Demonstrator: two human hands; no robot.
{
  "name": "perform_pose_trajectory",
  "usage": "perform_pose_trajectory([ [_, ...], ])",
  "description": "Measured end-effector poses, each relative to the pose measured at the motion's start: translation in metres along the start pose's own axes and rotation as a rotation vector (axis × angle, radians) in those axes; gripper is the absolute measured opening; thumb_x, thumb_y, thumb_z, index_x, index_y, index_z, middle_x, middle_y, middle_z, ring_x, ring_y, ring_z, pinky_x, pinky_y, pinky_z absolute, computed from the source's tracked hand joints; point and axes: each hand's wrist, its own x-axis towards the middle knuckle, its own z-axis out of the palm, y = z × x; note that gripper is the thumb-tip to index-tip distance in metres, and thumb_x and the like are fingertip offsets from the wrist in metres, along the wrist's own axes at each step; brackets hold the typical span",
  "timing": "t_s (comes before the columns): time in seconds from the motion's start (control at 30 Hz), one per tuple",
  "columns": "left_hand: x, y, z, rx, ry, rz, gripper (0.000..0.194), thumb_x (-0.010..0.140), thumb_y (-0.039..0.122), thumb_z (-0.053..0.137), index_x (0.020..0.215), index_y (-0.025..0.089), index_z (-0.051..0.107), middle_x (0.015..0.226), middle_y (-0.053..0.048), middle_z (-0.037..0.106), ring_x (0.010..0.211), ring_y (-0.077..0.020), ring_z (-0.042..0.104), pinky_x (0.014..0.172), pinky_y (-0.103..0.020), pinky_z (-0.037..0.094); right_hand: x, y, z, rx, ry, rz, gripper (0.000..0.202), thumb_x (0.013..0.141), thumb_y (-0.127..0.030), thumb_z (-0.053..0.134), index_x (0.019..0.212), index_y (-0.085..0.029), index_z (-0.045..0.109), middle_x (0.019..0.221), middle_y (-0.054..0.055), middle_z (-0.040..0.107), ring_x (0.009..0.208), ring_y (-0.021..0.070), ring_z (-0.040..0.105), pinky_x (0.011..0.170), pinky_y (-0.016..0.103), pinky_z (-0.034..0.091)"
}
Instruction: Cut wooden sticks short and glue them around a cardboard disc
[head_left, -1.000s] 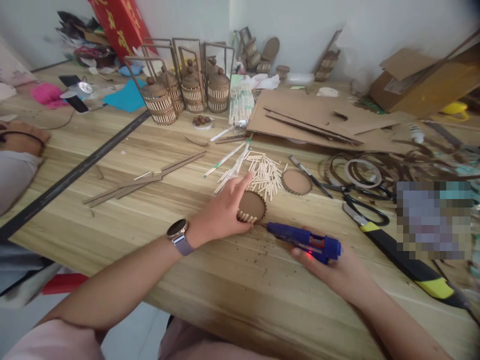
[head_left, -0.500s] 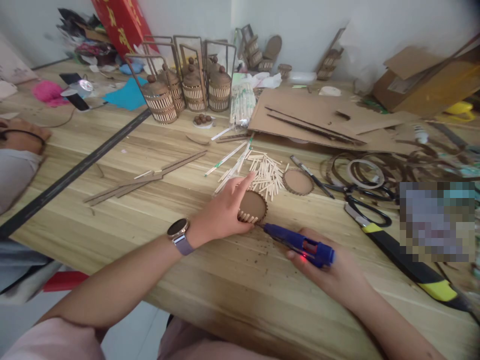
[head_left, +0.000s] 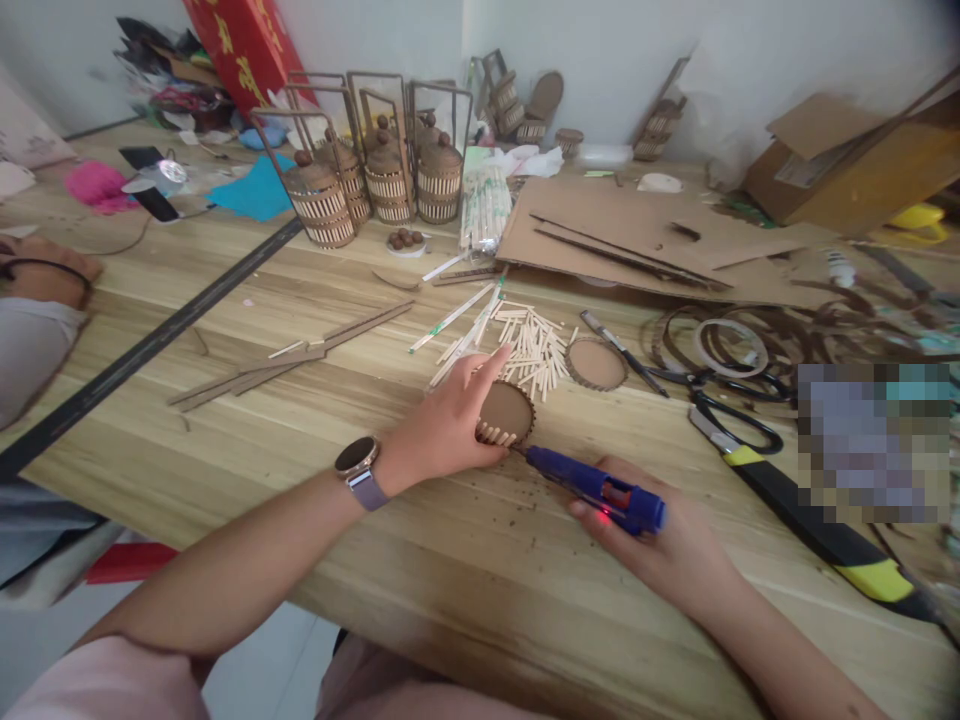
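Observation:
My left hand [head_left: 450,420], wearing a watch, grips the left edge of a round cardboard disc [head_left: 508,408] with a ridged brown rim. Its thumb is at the near rim and its index finger points up and away. A row of short wooden sticks [head_left: 496,435] stands along the disc's near edge. In my right hand [head_left: 652,530] is a blue hot glue gun [head_left: 596,485] with a red light on it, and its nozzle meets the near rim by my left thumb. Just beyond lies a heap of cut sticks [head_left: 532,350], beside a second ridged disc [head_left: 596,364].
Several small tiered baskets [head_left: 391,185] with tall handles stand at the back. Flat cardboard [head_left: 630,235] lies behind the sticks. A utility knife [head_left: 622,350], black-handled scissors [head_left: 742,425] and a black-and-yellow tool [head_left: 810,520] lie right. Another person's arm [head_left: 37,320] rests far left.
The glue gun's rear end has shifted very slightly to the left, with its nozzle still at the disc's near rim. My left hand and the disc stay where they were.

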Motion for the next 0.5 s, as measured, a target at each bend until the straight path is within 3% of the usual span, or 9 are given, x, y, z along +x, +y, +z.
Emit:
perform_pose_trajectory([
  [0.5, 0.0002, 0.0008, -0.0010, 0.025, -0.002, 0.006, 0.116, 0.067, 0.018, 0.080, 0.153, 0.029, 0.001, 0.143, -0.018, 0.035, 0.135, -0.0376, 0.039, 0.109, -0.056, 0.039, 0.0008, -0.0045, -0.0010, -0.018, 0.012, -0.009, 0.023, 0.089, -0.040, 0.054, 0.073, -0.024, 0.056, 0.068, 0.002, 0.063, 0.064, 0.0197, 0.063, 0.056, 0.029, 0.048],
])
